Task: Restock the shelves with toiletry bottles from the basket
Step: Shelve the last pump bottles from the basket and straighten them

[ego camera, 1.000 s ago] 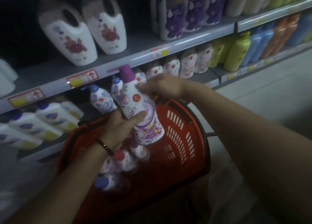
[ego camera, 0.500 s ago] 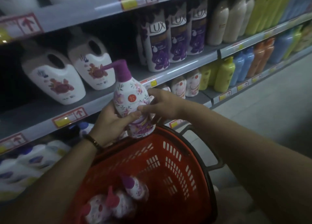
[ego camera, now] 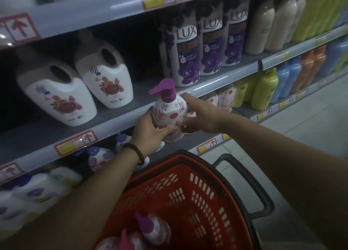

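Note:
A white floral pump bottle (ego camera: 168, 109) with a purple pump head is held upright in front of the grey middle shelf's edge (ego camera: 116, 126). My left hand (ego camera: 148, 135) grips its lower left side, with a dark bracelet at the wrist. My right hand (ego camera: 199, 116) holds its right side, fingers curled round the body. Below, the red basket (ego camera: 197, 197) holds more pump bottles (ego camera: 152, 229) with purple and pink tops at its bottom.
Two large white jugs (ego camera: 56, 97) with flower labels stand on the middle shelf, with a bare gap to their right. Purple Lux bottles (ego camera: 186, 52) stand further right. Similar floral pump bottles (ego camera: 99, 156) sit on the lower shelf. Green, blue and orange bottles (ego camera: 278, 84) line the right shelves.
Both hands have lifted the pump bottle up and away from the basket toward the middle shelf's edge. The view has tilted up, showing more shelves.

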A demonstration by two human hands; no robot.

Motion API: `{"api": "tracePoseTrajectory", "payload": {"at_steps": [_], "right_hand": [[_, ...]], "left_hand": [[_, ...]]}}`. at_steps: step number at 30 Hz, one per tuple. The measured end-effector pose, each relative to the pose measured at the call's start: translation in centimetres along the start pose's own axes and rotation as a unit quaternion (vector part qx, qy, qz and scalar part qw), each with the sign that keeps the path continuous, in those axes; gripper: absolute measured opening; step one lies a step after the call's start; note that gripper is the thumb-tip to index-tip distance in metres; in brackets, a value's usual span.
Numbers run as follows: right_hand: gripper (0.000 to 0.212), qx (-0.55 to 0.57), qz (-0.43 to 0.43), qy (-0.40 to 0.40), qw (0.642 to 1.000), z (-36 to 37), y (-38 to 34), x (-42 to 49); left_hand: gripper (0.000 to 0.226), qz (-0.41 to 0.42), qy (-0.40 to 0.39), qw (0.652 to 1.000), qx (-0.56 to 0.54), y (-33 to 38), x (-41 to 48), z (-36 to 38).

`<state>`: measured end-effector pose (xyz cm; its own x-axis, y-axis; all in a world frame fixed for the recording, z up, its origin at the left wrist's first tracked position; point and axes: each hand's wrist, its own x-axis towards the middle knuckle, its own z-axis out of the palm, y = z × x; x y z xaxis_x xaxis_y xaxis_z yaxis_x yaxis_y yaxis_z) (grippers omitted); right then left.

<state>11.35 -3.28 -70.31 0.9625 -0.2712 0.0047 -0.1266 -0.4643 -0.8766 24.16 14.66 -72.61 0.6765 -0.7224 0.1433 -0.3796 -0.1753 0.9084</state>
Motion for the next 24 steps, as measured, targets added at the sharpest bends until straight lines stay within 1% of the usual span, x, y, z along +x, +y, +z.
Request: {"api": "tracePoseTrajectory", "payload": {"at_steps": [3,5,8,12,15,20,24], "right_hand": [[0.059,0.018,0.008,-0.012,1.0,-0.1,1.6,0.3],[0.058,0.004,0.005,-0.017,1.0,-0.2,2.4,0.4],[0.058,-0.008,0.01,-0.02,1.0,0.1,4.0,0.6],[0.061,-0.027,0.023,0.006,0.999,1.0,6.5,1.0],[0.059,-0.082,0.012,0.032,0.996,1.5,8.1,1.7],[0.06,-0.092,0.031,0.047,0.994,2.5,10.5,3.1],[0.061,-0.074,0.061,0.044,0.994,3.1,12.5,4.5]], "left_hand": [[0.05,0.009,-0.036,0.997,0.072,-0.9,0.4,0.4],[0.047,0.018,-0.046,0.992,0.117,-1.4,0.3,0.7],[0.05,0.024,-0.055,0.985,0.164,-2.5,0.5,1.5],[0.054,0.004,-0.077,0.984,0.162,-4.2,1.1,2.4],[0.046,-0.024,-0.101,0.983,0.152,-5.4,1.7,3.1],[0.044,-0.056,-0.076,0.986,0.135,-7.6,2.8,4.3],[0.041,-0.102,-0.08,0.98,0.149,-9.1,4.2,5.3]]}}
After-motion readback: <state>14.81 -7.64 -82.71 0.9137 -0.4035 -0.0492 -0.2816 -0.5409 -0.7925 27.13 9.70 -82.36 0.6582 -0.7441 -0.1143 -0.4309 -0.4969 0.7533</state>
